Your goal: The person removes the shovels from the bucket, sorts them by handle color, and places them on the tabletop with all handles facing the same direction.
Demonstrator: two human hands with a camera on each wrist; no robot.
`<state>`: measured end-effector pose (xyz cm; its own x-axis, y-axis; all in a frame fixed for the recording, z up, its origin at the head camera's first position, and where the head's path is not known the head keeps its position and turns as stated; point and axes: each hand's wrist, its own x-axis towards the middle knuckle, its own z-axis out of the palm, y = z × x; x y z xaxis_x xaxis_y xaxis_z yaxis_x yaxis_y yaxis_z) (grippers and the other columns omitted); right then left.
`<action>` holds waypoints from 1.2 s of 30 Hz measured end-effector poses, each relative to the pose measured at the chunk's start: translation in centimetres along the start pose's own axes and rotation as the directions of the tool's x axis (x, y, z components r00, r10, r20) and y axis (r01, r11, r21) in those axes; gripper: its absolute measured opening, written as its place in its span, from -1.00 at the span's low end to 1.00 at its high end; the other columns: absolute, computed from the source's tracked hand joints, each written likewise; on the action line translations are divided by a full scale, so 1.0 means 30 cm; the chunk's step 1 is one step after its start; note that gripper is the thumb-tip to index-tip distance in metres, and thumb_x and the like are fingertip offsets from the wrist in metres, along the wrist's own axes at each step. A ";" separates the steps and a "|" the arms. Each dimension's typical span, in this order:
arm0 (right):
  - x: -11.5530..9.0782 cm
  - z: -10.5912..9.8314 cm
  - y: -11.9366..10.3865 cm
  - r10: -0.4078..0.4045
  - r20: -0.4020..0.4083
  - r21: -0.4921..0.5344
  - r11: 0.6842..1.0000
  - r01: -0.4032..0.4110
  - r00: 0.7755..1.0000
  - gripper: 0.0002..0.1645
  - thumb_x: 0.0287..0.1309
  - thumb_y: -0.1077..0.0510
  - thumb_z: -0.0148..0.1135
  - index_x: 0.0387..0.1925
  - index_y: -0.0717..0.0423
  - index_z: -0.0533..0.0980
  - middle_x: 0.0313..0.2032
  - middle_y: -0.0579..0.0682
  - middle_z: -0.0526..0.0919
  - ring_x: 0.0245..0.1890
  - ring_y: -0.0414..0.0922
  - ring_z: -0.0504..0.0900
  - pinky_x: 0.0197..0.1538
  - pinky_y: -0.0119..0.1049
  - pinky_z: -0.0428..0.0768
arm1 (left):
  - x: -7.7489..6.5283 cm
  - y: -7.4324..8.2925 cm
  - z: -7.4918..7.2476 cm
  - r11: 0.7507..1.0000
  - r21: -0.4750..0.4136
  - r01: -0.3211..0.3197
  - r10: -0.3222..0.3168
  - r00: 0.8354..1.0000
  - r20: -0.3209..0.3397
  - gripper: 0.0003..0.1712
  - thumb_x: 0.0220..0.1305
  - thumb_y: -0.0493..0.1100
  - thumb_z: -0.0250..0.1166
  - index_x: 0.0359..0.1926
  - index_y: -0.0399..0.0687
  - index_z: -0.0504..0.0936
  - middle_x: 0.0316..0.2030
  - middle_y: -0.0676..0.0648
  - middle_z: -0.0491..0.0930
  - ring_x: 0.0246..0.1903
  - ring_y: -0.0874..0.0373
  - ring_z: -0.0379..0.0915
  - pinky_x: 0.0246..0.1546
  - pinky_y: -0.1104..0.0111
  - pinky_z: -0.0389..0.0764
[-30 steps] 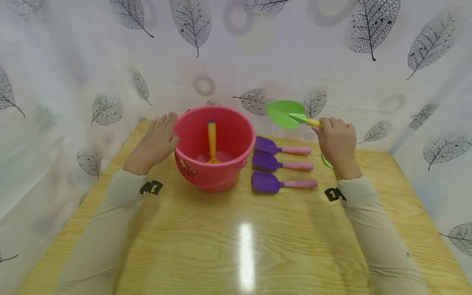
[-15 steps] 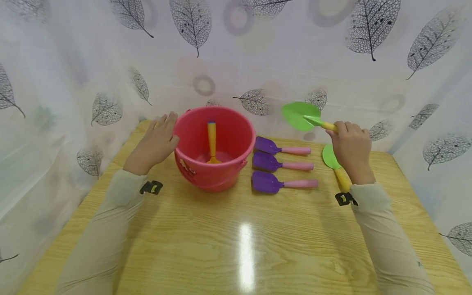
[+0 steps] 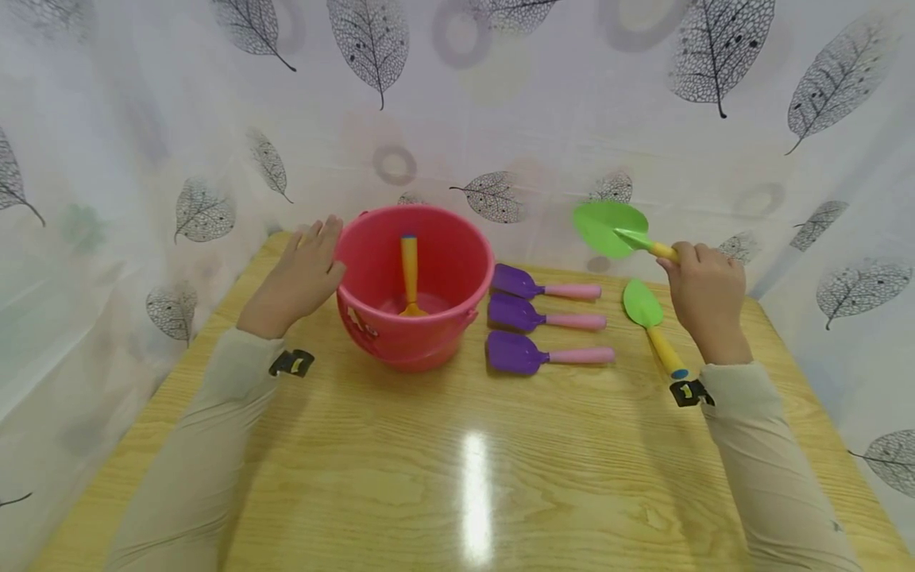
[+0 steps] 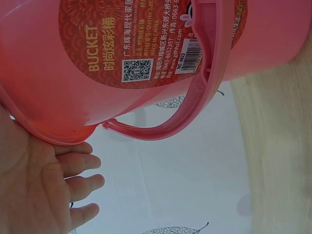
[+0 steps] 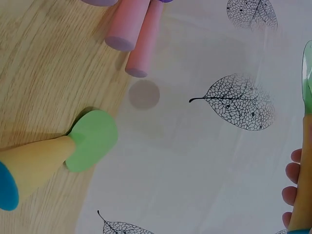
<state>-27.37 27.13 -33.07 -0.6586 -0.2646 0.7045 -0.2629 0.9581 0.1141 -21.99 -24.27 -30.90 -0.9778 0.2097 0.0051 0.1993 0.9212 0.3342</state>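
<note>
My right hand (image 3: 706,295) grips the yellow handle of a green toy trowel (image 3: 611,229), raised above the back right of the table; the right wrist view catches its handle (image 5: 303,170) with fingertips curled around it. My left hand (image 3: 295,278) rests with extended fingers against the left rim of a pink bucket (image 3: 418,343). In the left wrist view the straight fingers (image 4: 80,165) touch the rim of the bucket (image 4: 141,95). Inside the bucket stands a yellow handle (image 3: 411,270), its lower end partly hidden. Below the raised trowel lies a second green trowel (image 3: 643,303) with a yellow handle.
Three purple shovels (image 3: 516,353) with pink handles lie in a column right of the bucket. The wooden table (image 3: 386,461) meets a leaf-patterned curtain (image 3: 543,95) at the back. The bucket's handle (image 4: 161,129) hangs down on its side.
My right hand has moved rightward and slightly toward me with the green trowel, uncovering the trowel lying on the table. The left hand and bucket stay in place.
</note>
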 end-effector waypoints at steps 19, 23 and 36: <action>-0.067 -0.031 0.078 0.047 0.049 -0.050 0.998 -0.045 0.998 -0.66 0.24 0.08 0.12 -0.18 0.33 0.46 -0.34 0.35 0.59 -0.43 0.29 0.53 -0.52 0.07 0.36 | 0.001 -0.005 0.003 1.000 -0.002 0.003 -0.003 1.000 0.010 -0.28 0.40 -0.07 -0.36 0.45 -0.31 -0.32 0.47 -0.30 -0.31 0.46 -0.25 -0.41 0.44 -0.05 -0.41; -0.075 -0.036 0.092 0.061 0.042 -0.051 0.997 -0.059 0.997 -0.65 0.23 0.09 0.13 -0.19 0.36 0.47 -0.32 0.36 0.60 -0.44 0.30 0.54 -0.51 0.09 0.37 | 0.001 -0.005 0.002 1.000 -0.005 0.006 -0.006 1.000 0.010 -0.27 0.40 -0.07 -0.36 0.45 -0.30 -0.33 0.47 -0.29 -0.31 0.46 -0.24 -0.41 0.44 -0.05 -0.41; -0.115 -0.056 0.145 0.111 0.056 -0.069 0.992 -0.107 0.992 -0.64 0.22 0.11 0.15 -0.13 0.36 0.45 -0.38 0.41 0.55 -0.54 0.30 0.47 -0.59 0.05 0.29 | 0.000 -0.003 0.004 1.000 -0.006 -0.001 0.001 1.000 -0.002 -0.27 0.40 -0.08 -0.33 0.45 -0.30 -0.31 0.47 -0.30 -0.29 0.45 -0.26 -0.38 0.44 -0.06 -0.39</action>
<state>-25.07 32.40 -33.83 -0.7222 -0.1620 0.6724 -0.1412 0.9862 0.0860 -22.01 -24.33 -31.04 -0.9777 0.2100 0.0077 0.2000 0.9189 0.3401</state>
